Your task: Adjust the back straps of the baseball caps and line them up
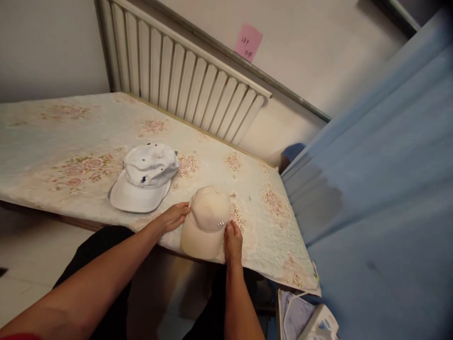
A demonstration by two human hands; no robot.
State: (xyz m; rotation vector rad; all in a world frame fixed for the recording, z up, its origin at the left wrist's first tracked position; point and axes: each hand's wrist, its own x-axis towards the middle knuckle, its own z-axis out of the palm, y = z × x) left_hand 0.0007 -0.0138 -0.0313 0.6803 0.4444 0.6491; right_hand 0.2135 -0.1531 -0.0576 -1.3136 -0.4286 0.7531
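Note:
A cream baseball cap (208, 212) with a small white logo sits at the front edge of the bed, its brim toward me. My left hand (176, 216) grips its left side, fingertips partly hidden by the crown. On the opposite side, my right hand (233, 241) pinches the cap near where the brim meets the crown. To the left lies a white baseball cap (148, 165) with a dark embroidered logo, untouched by either hand.
Flowered cloth covers the bed (255, 208). Behind it stand a white radiator (191, 80) and a wall bearing a pink note (248, 42). A blue curtain (371, 189) hangs at the right. A white appliance (320, 325) with a cord sits low at the right.

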